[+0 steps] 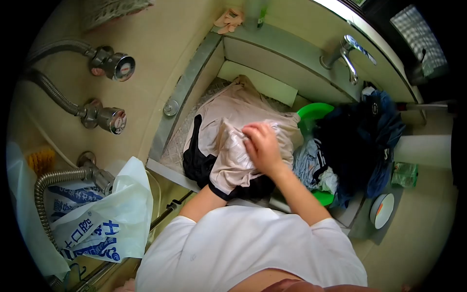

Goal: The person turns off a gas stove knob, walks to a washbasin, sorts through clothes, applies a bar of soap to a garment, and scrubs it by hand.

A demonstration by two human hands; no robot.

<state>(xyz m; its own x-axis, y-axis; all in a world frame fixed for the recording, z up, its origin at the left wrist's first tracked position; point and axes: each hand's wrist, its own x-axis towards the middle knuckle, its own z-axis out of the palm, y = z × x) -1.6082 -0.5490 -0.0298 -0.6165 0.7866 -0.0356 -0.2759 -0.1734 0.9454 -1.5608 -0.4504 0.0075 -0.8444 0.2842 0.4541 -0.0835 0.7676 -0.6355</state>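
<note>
A beige shirt with black trim (pixel 233 104) lies spread and bunched in the sink, wet and shiny in the middle. My left forearm (pixel 200 203) goes into a black-edged opening of it, so the cloth covers my left hand and its fingers are hidden. On top of the raised, wet part rests my right hand (pixel 264 148), its fingers bent and closed against the fabric. Black cloth (pixel 197 153) shows at the left side of the shirt and under it.
Right of the shirt, a green basin (pixel 311 114) holds light clothes (pixel 309 160); dark clothes (pixel 352 138) heap beside it. A faucet (pixel 348 58) overhangs the back. A white bowl (pixel 382 211) stands at right. Valves (pixel 112 119) and a plastic bag (pixel 104 219) are at left.
</note>
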